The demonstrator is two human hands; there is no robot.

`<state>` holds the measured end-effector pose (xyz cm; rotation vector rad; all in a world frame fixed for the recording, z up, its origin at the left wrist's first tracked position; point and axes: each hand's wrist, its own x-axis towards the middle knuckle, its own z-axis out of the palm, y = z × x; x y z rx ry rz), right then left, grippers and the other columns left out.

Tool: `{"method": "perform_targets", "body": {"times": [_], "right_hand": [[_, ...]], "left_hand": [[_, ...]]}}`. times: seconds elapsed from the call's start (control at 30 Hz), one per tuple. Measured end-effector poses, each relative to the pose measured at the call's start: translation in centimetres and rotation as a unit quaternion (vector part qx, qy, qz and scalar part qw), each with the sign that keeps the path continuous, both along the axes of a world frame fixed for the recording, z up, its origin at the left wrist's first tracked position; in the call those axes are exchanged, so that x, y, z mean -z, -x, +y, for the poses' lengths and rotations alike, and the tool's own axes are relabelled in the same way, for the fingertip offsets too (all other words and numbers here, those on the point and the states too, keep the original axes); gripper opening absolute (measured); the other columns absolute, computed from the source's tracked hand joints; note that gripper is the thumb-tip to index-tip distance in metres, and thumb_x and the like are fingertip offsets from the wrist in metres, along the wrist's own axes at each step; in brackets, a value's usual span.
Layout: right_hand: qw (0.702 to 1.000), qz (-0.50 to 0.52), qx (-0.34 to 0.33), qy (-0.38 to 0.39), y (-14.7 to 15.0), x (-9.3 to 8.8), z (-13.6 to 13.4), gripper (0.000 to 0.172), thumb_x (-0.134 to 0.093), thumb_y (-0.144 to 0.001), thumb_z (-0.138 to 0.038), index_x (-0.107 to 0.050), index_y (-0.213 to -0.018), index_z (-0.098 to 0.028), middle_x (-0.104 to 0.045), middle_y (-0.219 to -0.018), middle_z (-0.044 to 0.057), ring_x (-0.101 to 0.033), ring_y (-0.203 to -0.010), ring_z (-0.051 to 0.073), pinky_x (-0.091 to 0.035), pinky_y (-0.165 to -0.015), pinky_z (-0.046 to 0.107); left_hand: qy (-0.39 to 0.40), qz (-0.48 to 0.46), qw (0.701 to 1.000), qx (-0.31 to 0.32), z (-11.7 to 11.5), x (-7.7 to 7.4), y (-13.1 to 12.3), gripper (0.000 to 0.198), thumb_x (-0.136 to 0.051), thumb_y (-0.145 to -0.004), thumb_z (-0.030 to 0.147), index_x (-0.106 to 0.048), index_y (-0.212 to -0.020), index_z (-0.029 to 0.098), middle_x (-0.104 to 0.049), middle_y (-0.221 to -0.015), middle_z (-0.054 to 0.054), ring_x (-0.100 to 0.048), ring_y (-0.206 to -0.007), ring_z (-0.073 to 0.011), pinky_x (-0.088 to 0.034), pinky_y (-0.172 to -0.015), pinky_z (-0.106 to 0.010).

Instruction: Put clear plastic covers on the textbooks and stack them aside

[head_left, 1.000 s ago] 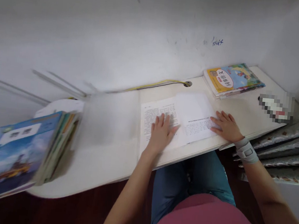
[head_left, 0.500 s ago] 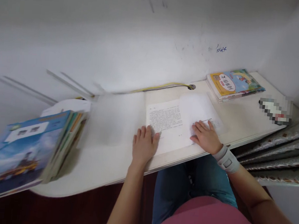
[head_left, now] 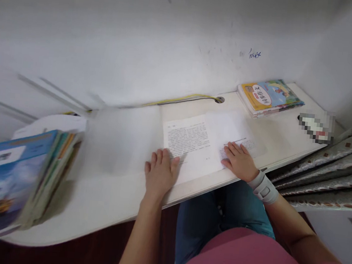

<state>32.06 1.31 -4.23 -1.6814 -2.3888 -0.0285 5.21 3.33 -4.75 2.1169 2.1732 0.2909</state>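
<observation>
An open book with printed pages point(head_left: 191, 135) lies on the white desk point(head_left: 107, 202), inside what looks like a clear plastic cover whose left flap point(head_left: 121, 139) is spread out flat. My left hand point(head_left: 160, 174) rests palm down at the lower left corner of the left page, fingers spread. On the lower part of the right page lies my right hand point(head_left: 240, 159), fingers stretched out and thumb apart. A grey strap is around my right wrist. Neither hand grips anything. Some of the right page's text is hidden under the right hand.
A tall stack of books point(head_left: 18, 179) stands at the left over some white paper point(head_left: 74, 123). Back right is a smaller pile of booklets point(head_left: 268, 96), near a pixelated object point(head_left: 316, 128). A yellow cable point(head_left: 185, 99) runs along the wall into a desk hole. A patterned curtain point(head_left: 324, 175) hangs right.
The view has shifted slightly, so the desk and its things appear farther left. Both hands stay flat on the pages in nearly the same places.
</observation>
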Motion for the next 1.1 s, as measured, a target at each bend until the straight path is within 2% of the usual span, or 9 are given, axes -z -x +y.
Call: {"method": "perform_targets", "body": {"times": [0.27, 0.67, 1.1], "right_hand": [[1.0, 0.003, -0.004, 0.0, -0.5, 0.1, 0.0, 0.05, -0.036, -0.095, -0.042, -0.05, -0.133, -0.013, -0.046, -0.141, 0.016, -0.041, -0.133, 0.027, -0.028, -0.109, 0.05], [1.0, -0.003, 0.001, 0.008, -0.9, 0.1, -0.1, 0.052, -0.034, -0.096, -0.043, -0.048, -0.135, -0.011, -0.043, -0.143, 0.017, -0.038, -0.134, 0.027, -0.027, -0.11, 0.051], [1.0, -0.005, -0.002, -0.004, -1.8, 0.5, 0.0, 0.051, -0.036, -0.096, -0.042, -0.048, -0.134, -0.01, -0.043, -0.143, 0.017, -0.038, -0.134, 0.028, -0.026, -0.11, 0.051]], "left_hand": [[-0.008, -0.001, 1.0, -0.006, 0.1, 0.5, 0.2, 0.066, -0.019, -0.094, 0.045, -0.034, -0.142, 0.003, -0.035, -0.147, -0.022, -0.025, -0.14, -0.035, -0.023, -0.11, -0.057], [0.01, -0.002, 1.0, -0.008, 0.0, -0.1, -0.1, 0.068, -0.017, -0.093, 0.043, -0.034, -0.141, -0.001, -0.033, -0.148, -0.024, -0.024, -0.14, -0.0368, -0.022, -0.11, -0.057], [-0.002, 0.006, 1.0, -0.009, 0.1, 0.4, 0.1, 0.065, -0.019, -0.094, 0.042, -0.038, -0.139, 0.0, -0.034, -0.147, -0.023, -0.025, -0.139, -0.0366, -0.022, -0.11, -0.056]]}}
